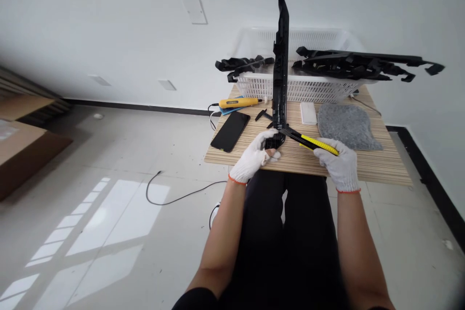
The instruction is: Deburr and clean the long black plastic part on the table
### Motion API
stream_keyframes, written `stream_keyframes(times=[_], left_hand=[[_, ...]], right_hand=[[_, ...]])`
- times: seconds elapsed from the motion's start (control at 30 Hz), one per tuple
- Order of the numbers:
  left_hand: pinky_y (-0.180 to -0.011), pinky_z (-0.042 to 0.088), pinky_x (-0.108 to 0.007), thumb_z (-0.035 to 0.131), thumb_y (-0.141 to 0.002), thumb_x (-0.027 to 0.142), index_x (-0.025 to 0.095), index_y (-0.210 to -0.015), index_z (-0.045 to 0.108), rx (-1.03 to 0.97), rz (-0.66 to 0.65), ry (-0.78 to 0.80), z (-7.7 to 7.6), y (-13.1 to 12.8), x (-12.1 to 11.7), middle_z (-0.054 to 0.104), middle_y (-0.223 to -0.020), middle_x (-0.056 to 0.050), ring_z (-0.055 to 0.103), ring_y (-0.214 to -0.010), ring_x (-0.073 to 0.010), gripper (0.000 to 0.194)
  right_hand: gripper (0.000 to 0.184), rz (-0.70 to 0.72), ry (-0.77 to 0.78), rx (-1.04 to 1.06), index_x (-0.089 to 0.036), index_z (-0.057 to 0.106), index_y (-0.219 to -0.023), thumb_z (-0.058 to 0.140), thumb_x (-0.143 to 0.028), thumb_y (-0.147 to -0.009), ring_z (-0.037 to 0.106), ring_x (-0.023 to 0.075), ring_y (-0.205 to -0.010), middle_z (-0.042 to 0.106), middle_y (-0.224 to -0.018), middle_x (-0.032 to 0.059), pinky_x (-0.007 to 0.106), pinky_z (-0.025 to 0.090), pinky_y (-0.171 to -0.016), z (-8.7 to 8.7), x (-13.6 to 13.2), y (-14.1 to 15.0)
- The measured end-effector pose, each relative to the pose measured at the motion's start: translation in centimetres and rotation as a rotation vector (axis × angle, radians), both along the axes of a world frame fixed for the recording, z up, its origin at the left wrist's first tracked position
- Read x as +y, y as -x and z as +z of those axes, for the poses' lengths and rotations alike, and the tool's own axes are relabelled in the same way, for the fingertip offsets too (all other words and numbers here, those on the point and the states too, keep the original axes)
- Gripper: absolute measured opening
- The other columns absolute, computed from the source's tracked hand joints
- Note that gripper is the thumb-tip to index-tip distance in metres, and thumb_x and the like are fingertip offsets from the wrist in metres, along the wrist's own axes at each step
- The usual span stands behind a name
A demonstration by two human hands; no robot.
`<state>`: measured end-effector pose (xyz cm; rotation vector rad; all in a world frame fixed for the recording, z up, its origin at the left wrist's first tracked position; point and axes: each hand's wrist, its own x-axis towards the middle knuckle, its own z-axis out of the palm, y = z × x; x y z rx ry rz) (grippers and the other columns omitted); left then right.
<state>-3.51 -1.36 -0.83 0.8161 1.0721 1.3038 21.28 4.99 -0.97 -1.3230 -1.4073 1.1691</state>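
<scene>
My left hand (pixel 253 157), in a white glove, is closed around the lower end of a long black plastic part (pixel 281 63) that stands upright on the small wooden table (pixel 378 164). In my gloved right hand (pixel 338 163) I grip a yellow and black utility knife (pixel 311 141). Its tip touches the base of the black part, just right of my left hand.
A white plastic basket (pixel 308 85) at the table's back carries more black plastic parts (pixel 359 64) across its rim. A black phone (pixel 230 131), a yellow tool (pixel 238 102), a white block (pixel 308 113) and a grey felt pad (pixel 347 126) lie on the table. A cable (pixel 170 193) runs over the floor.
</scene>
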Motion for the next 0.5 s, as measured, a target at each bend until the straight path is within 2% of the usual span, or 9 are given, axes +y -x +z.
stream_keyframes(times=[0.1, 0.2, 0.33, 0.5], left_hand=[[-0.057, 0.053, -0.018, 0.081, -0.075, 0.036, 0.02, -0.108, 0.058, 0.04, 0.061, 0.009, -0.01, -0.44, 0.24, 0.065, -0.119, -0.006, 0.068, -0.067, -0.0073, 0.043], [-0.058, 0.054, -0.019, 0.085, -0.073, 0.037, 0.02, -0.103, 0.057, 0.026, 0.084, 0.009, -0.15, -0.64, 0.36, 0.066, -0.105, -0.002, 0.068, -0.066, -0.0075, 0.044], [-0.063, 0.06, -0.021, 0.088, -0.072, 0.041, 0.019, -0.105, 0.06, 0.0, 0.075, 0.002, -0.25, -0.58, 0.39, 0.067, -0.114, -0.005, 0.071, -0.069, -0.0085, 0.048], [-0.064, 0.064, -0.025, 0.076, -0.078, 0.068, 0.018, -0.119, 0.062, -0.066, 0.048, -0.017, -0.63, -0.37, 0.54, 0.071, -0.117, -0.011, 0.075, -0.072, -0.0157, 0.067]], right_hand=[[0.047, 0.008, 0.008, 0.022, -0.017, 0.079, -0.107, 0.088, -0.038, -0.066, 0.049, 0.0098, -0.05, 0.064, -0.062, -0.0028, 0.024, 0.042, -0.048, -0.01, 0.0, 0.05], [0.048, 0.039, 0.01, 0.013, -0.017, 0.078, -0.108, 0.088, -0.039, -0.065, 0.05, 0.0104, -0.052, 0.066, -0.066, -0.0017, 0.024, 0.043, -0.049, -0.23, -0.04, -0.11], [0.048, 0.033, -0.002, 0.053, -0.017, 0.079, -0.108, 0.088, -0.04, -0.066, 0.049, 0.0099, -0.052, 0.067, -0.07, -0.0008, 0.025, 0.043, -0.049, -0.48, -0.11, -0.42], [0.05, 0.079, 0.0, -0.005, -0.018, 0.079, -0.11, 0.089, -0.041, -0.067, 0.051, 0.0095, -0.054, 0.068, -0.072, -0.0007, 0.025, 0.046, -0.052, -0.43, -0.08, -0.49]])
